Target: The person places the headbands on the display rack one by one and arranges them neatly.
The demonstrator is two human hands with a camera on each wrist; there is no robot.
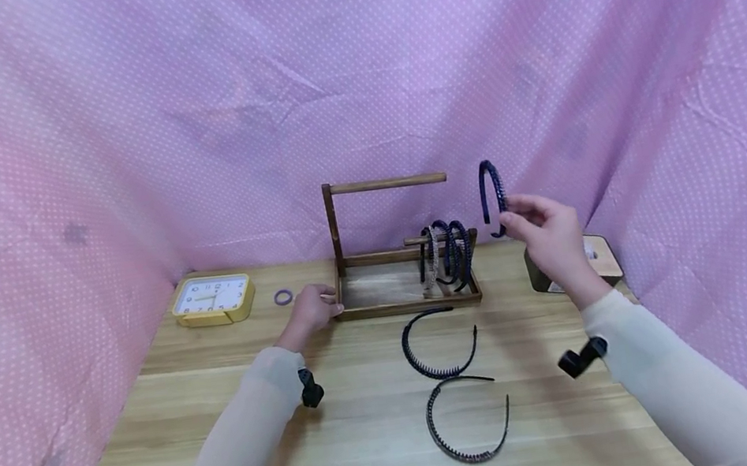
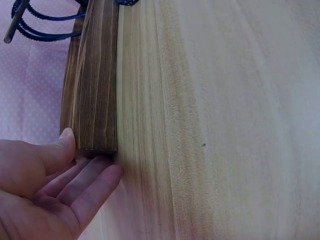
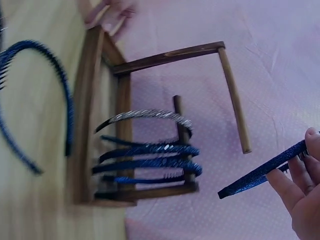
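A brown wooden rack (image 1: 405,307) with a tray base and two bars stands on the table. My left hand (image 1: 312,309) holds its left end, thumb on the tray's edge and fingers against the end. To the right of the rack, my right hand (image 1: 549,236) pinches a dark blue headband (image 1: 498,182) by one side, raised in the air near the free tip of the upper bar (image 1: 388,183). On the lower bar (image 1: 412,242) hang a silvery headband (image 1: 435,256) and several dark blue headbands (image 3: 165,148). Two dark toothed headbands (image 1: 410,351) (image 1: 438,435) lie before the rack.
A yellow clock (image 1: 214,299) and a small purple ring (image 1: 284,297) are at the left of the table. Behind my right hand, a dark box with a light wooden top (image 1: 602,258) is partly hidden. Pink dotted cloth (image 1: 350,69) encloses the back and sides.
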